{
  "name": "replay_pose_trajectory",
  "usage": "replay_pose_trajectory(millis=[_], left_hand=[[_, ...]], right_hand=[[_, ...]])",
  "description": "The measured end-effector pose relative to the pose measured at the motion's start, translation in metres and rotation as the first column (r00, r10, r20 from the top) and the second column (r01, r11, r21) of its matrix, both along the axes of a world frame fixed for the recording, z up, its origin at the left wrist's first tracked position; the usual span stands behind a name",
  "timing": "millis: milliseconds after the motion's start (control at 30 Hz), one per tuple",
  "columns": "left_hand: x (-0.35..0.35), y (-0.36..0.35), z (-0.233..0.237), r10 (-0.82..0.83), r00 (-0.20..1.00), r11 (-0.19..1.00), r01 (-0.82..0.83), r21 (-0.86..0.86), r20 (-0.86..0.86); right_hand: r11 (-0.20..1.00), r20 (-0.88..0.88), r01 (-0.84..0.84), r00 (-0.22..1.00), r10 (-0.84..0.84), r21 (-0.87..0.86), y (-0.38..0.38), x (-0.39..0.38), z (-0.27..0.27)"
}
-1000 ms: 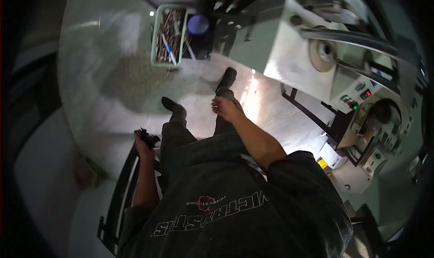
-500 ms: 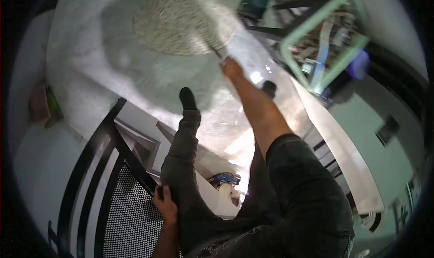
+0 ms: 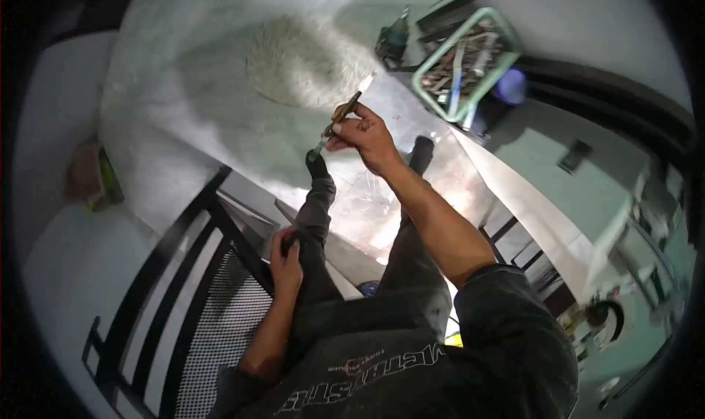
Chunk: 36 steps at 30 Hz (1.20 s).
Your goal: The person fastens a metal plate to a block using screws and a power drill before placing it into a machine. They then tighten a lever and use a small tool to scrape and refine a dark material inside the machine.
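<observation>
thin rod point(image 3: 352, 103) held above floor point(image 3: 183, 88), clamped in grip of right hand point(image 3: 363, 136), lower tip angled down-left. left hand point(image 3: 286, 261) laid on trouser leg point(image 3: 316, 213); its grip cannot be told. green crate point(image 3: 470, 52) seen beyond.

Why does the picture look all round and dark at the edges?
Head view: a fisheye lens bends straight lines, so the rack curves; the corners go black; glare shines off the floor; the right hand and its tool look fairly sharp.
</observation>
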<state>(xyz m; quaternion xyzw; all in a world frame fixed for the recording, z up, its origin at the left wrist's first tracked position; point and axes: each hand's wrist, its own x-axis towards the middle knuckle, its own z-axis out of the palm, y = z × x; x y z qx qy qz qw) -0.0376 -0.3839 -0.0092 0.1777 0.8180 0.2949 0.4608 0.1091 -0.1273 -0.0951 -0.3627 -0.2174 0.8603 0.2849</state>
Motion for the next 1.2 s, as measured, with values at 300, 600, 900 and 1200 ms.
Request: replay_pose_trajectory(millis=[300, 600, 900, 1200], left_hand=[[0.067, 0.174, 0.237, -0.491, 0.861, 0.794, 0.378, 0.476, 0.136], [0.202, 0.174, 0.298, -0.855, 0.48, 0.365, 0.827, 0.428, -0.197], [0.323, 0.187, 0.258, -0.968, 0.249, 0.223, 0.837, 0.5, 0.014], [0.302, 0.231, 0.227, -0.752, 0.659, 0.648, 0.73, 0.216, 0.031]], right_hand=[[0.894, 0.232, 0.074, 0.953, -0.193, 0.441, -0.025, 0.117, 0.264], [0.831, 0.055, 0.454, 0.867, -0.495, 0.32, -0.113, 0.289, 0.378], [0.752, 0.338, 0.401, 0.713, -0.615, 0.523, -0.158, 0.422, 0.374], [0.492, 0.386, 0.629, 0.31, -0.869, 0.602, -0.187, 0.521, 0.372]])
